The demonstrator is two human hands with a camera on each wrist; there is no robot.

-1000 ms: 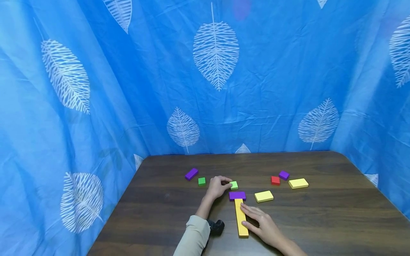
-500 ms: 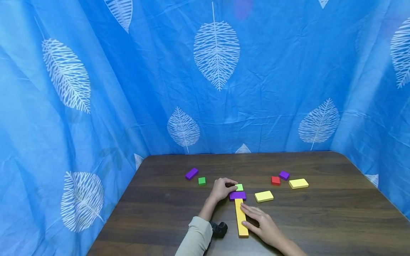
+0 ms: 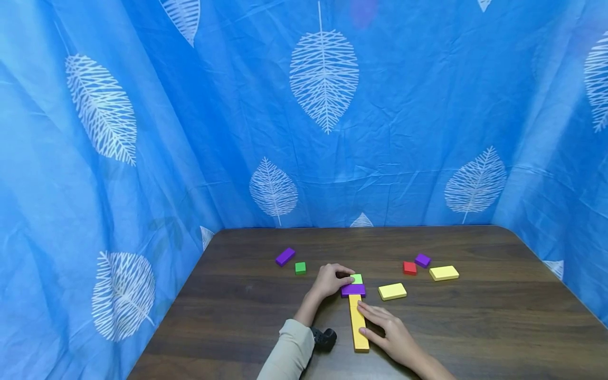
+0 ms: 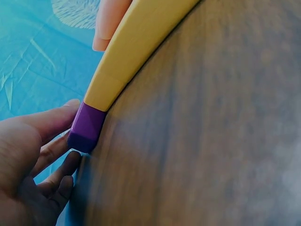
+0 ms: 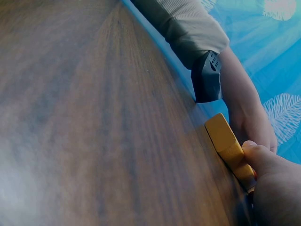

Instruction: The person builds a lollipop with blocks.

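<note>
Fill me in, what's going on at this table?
A person's left hand pinches a light green block at the far edge of the middle purple block. The right hand touches a row of orange-yellow blocks, which runs from that purple block's near side toward the person. Lying apart on the table are a purple bar and a dark green block to the left, and a red block, a small purple block and two pale yellow blocks to the right.

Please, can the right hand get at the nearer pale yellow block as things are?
Probably yes: the right hand touches the orange-yellow strip, but nothing visible stands between that hand and the nearer pale yellow block.
</note>
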